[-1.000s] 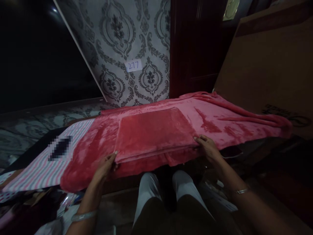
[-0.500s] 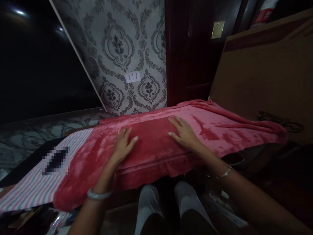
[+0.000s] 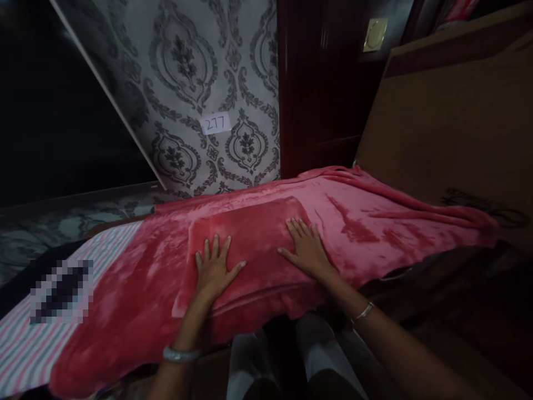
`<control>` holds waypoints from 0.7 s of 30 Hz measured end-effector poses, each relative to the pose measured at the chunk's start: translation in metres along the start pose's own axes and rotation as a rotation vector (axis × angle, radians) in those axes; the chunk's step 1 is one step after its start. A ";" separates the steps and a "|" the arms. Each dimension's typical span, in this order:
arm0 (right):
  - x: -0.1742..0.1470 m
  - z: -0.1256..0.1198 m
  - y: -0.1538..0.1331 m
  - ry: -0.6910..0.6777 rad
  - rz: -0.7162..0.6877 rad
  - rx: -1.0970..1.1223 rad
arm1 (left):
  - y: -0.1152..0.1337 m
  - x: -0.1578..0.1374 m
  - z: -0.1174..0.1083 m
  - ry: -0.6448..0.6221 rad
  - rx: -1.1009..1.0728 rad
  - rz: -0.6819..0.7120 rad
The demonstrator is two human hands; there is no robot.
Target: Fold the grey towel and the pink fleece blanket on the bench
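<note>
A folded rectangle of red plush fabric [image 3: 258,233] lies flat on a larger red and pink plush blanket [image 3: 350,203]. My left hand [image 3: 214,272] rests palm down on the left part of the rectangle, its fingers spread. On the right part of it lies my right hand [image 3: 307,250], also flat, with thumb and fingers apart. Neither hand grips anything. Layered folds show along the rectangle's near edge, and the blanket under it hangs over the front.
At the left lies a striped cloth [image 3: 112,250] beside a dark screen [image 3: 62,122]. A large cardboard box [image 3: 449,122] stands at the right. Behind are a patterned wall with a "277" paper label [image 3: 215,123] and a dark red door panel [image 3: 320,83].
Both hands have slid towards me over the folded fabric, and the left fingers are spread wider. More of the rectangle's far part now shows. The view has shifted slightly.
</note>
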State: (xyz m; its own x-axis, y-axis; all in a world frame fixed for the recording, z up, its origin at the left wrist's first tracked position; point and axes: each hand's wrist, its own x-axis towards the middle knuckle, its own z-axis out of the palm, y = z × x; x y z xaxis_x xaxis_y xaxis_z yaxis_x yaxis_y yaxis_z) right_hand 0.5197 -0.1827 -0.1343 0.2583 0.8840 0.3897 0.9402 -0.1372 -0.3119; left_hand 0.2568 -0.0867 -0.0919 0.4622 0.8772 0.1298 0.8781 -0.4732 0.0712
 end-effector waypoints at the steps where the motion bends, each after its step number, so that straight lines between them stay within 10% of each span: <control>1: 0.001 0.001 0.001 0.008 0.007 0.026 | 0.000 0.001 0.000 -0.004 -0.002 0.001; 21: 0.007 0.001 0.020 0.225 0.004 0.251 | 0.001 0.002 -0.008 -0.020 -0.081 -0.009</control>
State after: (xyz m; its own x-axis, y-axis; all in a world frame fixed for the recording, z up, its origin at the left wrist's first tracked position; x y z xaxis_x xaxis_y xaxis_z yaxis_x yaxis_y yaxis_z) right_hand 0.5404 -0.1789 -0.1391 0.3305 0.7593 0.5606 0.8622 -0.0013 -0.5066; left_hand 0.2571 -0.0862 -0.0835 0.4574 0.8825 0.1095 0.8697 -0.4696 0.1522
